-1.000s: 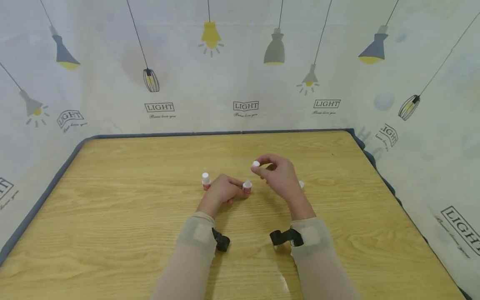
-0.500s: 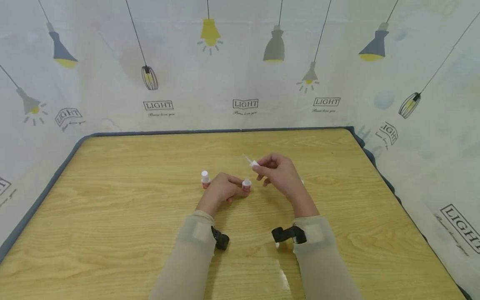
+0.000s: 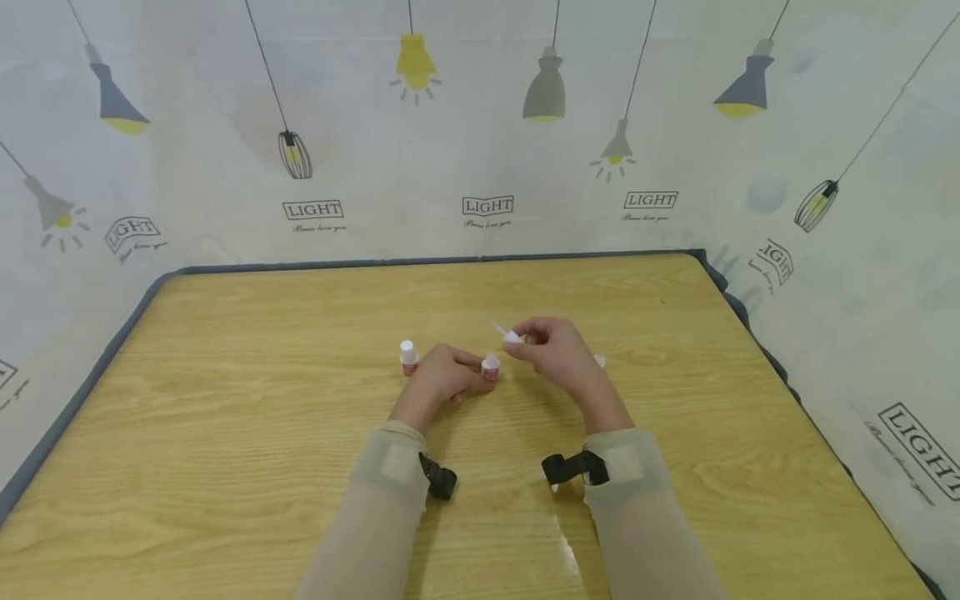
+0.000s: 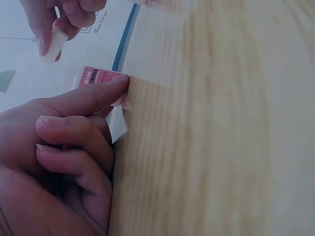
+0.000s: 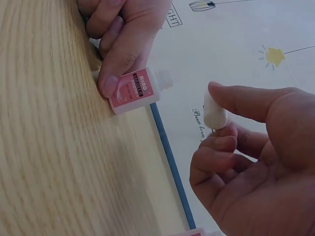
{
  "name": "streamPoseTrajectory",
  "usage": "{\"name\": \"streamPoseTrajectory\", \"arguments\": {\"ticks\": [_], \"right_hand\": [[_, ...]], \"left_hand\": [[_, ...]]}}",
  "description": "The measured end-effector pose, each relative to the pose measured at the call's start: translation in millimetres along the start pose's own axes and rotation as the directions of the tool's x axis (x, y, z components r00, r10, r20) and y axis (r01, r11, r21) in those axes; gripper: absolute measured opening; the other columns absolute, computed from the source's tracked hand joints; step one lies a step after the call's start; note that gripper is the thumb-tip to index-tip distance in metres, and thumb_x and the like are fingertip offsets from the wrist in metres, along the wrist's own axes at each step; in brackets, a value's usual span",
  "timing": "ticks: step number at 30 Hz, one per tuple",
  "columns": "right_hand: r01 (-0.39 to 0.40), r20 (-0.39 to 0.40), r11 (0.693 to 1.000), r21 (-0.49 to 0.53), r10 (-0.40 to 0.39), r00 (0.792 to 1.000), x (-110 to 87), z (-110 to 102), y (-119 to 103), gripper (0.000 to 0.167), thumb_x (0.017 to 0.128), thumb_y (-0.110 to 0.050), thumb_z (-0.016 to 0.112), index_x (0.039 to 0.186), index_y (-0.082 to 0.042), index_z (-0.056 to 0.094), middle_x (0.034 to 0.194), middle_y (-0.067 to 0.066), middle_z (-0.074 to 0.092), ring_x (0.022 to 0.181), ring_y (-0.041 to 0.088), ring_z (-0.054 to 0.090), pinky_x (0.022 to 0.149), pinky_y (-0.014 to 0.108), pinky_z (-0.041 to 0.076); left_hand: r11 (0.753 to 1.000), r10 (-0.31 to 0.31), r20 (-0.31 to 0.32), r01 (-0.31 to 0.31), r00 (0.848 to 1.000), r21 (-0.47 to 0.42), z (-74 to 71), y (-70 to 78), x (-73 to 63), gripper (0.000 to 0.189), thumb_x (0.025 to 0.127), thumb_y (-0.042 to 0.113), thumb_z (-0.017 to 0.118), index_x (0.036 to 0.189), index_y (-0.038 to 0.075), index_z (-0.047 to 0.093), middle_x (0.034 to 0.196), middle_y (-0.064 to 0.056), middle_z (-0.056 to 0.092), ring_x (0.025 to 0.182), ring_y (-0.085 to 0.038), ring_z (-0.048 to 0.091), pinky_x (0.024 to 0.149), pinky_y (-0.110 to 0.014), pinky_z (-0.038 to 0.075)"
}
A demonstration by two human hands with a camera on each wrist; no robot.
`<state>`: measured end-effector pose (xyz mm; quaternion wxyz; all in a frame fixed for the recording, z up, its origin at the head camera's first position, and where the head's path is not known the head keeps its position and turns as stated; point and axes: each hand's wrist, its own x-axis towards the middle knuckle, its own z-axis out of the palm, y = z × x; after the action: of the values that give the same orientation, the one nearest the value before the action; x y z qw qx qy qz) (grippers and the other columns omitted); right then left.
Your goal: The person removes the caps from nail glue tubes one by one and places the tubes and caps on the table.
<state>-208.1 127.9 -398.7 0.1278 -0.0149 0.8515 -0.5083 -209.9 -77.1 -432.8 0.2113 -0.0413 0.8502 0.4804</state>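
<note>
My left hand (image 3: 444, 372) holds a small nail glue bottle (image 3: 491, 367) upright on the table, thumb and finger at its lower sides. The bottle has a pink label (image 5: 138, 87) and a white neck, uncapped. Just right of and above it, my right hand (image 3: 553, 350) pinches a white cap (image 3: 513, 337) between thumb and fingers. A thin pale brush or stem (image 3: 498, 327) sticks out of the cap, toward the upper left, apart from the bottle. In the right wrist view the cap (image 5: 214, 110) shows clearly between the fingertips.
A second, capped bottle (image 3: 408, 357) stands left of my left hand. Behind my right wrist a white top (image 3: 599, 361) peeks out, mostly hidden. The wooden table (image 3: 262, 458) ends at a dark edge, with a lamp-printed curtain (image 3: 390, 150) behind.
The cap's stem pointed down toward the bottle a second ago; my right hand has turned it toward the upper left, then lowered slightly. The left hand keeps its hold on the bottle.
</note>
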Motion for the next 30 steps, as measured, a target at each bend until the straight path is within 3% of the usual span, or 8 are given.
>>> {"name": "streamPoseTrajectory", "arguments": {"ticks": [3, 5, 11, 22, 30], "right_hand": [[-0.012, 0.005, 0.999, -0.053, 0.012, 1.000, 1.5, 0.3, 1.8, 0.035, 0.101, -0.032, 0.074, 0.128, -0.009, 0.071, 0.105, 0.009, 0.067, 0.089, 0.023, 0.058, 0.076, 0.034, 0.049], [-0.030, 0.012, 0.994, -0.106, 0.032, 0.999, 2.4, 1.2, 2.1, 0.035, 0.101, -0.032, 0.074, 0.127, -0.009, 0.071, 0.114, 0.012, 0.070, 0.097, 0.025, 0.062, 0.081, 0.035, 0.051], [-0.062, 0.070, 0.975, -0.212, 0.078, 0.995, 0.1, 6.2, 2.0, 0.026, 0.099, -0.028, 0.074, 0.118, -0.011, 0.072, 0.114, 0.013, 0.074, 0.095, 0.024, 0.066, 0.078, 0.034, 0.052], [-0.111, 0.096, 0.978, -0.174, 0.129, 0.987, -0.8, 14.6, 6.9, 0.019, 0.097, -0.013, 0.071, 0.115, -0.007, 0.067, 0.084, 0.006, 0.068, 0.071, 0.016, 0.060, 0.063, 0.027, 0.049], [-0.124, 0.095, 0.973, -0.193, 0.144, 0.985, 1.7, 17.1, 5.8, 0.026, 0.094, -0.012, 0.073, 0.120, -0.008, 0.068, 0.089, 0.007, 0.070, 0.072, 0.017, 0.062, 0.064, 0.026, 0.052]], "left_hand": [[1.000, -0.002, 0.003, 0.002, 1.000, -0.007, -0.3, -0.9, 1.2, 0.041, 0.085, 0.024, 0.091, 0.125, 0.020, 0.081, 0.117, -0.007, 0.079, 0.047, -0.008, 0.046, 0.047, -0.022, 0.038], [1.000, -0.004, 0.002, 0.004, 1.000, -0.010, -0.5, -1.1, 1.4, 0.042, 0.085, 0.024, 0.091, 0.125, 0.019, 0.081, 0.118, -0.008, 0.079, 0.047, -0.008, 0.046, 0.047, -0.022, 0.038], [1.000, -0.005, -0.002, 0.004, 1.000, -0.026, 0.2, -1.5, 0.8, 0.040, 0.086, 0.021, 0.091, 0.125, 0.019, 0.081, 0.122, -0.008, 0.079, 0.047, -0.008, 0.044, 0.047, -0.021, 0.038], [0.999, -0.024, -0.027, 0.024, 0.999, -0.036, 3.6, -1.0, 0.8, 0.042, 0.085, 0.021, 0.092, 0.125, 0.019, 0.081, 0.127, -0.009, 0.078, 0.046, -0.008, 0.043, 0.046, -0.022, 0.038], [1.000, -0.012, -0.033, 0.011, 0.999, -0.028, 2.6, -1.6, 0.6, 0.043, 0.084, 0.021, 0.092, 0.125, 0.018, 0.081, 0.125, -0.009, 0.078, 0.047, -0.009, 0.045, 0.047, -0.022, 0.038]]}}
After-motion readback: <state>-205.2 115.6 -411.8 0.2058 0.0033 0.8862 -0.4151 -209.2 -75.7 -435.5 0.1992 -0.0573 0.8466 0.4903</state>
